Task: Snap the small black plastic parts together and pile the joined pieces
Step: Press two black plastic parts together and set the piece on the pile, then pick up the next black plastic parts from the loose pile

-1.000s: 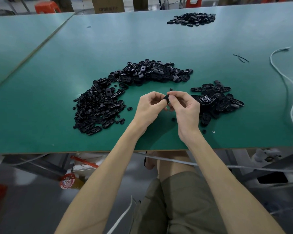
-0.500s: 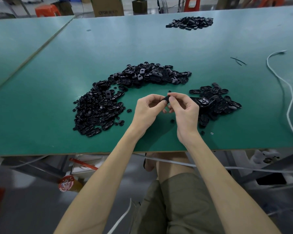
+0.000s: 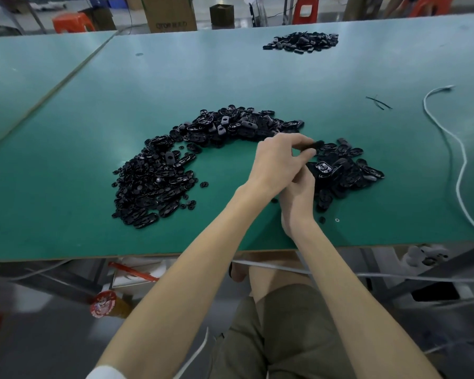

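Black part [image 3: 314,145] in left hand [image 3: 278,162]

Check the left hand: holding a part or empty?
Holding. The left hand pinches a blurred black part at its fingertips, above the pile on the right.

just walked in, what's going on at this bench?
A person sits at a green table assembling small black plastic parts. The left hand crosses over the right hand and pinches a blurred black piece above the smaller pile on the right, likely the joined ones. The right hand's fingers are hidden, so whether it holds anything is unclear. A large curved heap of loose parts lies to the left, and a far pile sits near the table's back edge.
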`<move>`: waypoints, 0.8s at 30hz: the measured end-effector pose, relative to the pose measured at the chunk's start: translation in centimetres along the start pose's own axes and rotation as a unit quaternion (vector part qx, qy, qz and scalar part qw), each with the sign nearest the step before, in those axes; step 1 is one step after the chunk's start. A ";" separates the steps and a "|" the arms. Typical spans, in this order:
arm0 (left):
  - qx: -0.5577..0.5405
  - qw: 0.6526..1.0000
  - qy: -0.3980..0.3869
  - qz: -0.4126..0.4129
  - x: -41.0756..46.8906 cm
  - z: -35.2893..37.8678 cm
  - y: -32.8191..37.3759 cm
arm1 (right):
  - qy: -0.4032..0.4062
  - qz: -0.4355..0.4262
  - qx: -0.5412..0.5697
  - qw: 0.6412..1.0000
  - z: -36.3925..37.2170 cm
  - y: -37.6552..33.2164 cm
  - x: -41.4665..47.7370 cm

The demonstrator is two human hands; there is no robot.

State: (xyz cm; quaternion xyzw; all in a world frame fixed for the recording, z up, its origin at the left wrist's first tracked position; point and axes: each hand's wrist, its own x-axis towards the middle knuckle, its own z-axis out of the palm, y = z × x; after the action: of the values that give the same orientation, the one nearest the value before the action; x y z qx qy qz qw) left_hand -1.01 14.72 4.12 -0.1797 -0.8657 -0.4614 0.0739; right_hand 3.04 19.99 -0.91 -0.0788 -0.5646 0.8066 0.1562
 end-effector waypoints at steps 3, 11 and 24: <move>0.021 1.000 -0.015 -0.008 0.0 -0.1 -0.2 | 0.006 -0.006 -0.009 1.000 -0.1 -0.1 0.1; 0.154 0.984 0.056 -0.069 -2.4 -8.1 -5.6 | 0.023 -0.006 -0.091 0.996 -0.3 0.7 0.6; 0.317 0.926 0.001 -0.206 -4.9 -14.8 -9.4 | 0.011 0.002 -0.102 0.995 -0.4 0.8 0.7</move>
State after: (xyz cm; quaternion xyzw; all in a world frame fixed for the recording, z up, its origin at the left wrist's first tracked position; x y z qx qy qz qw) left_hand -0.60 -3.52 3.74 0.0361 -0.9846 -0.1683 0.0313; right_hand 2.43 20.33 -1.72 -0.1044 -0.6420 0.7442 0.1518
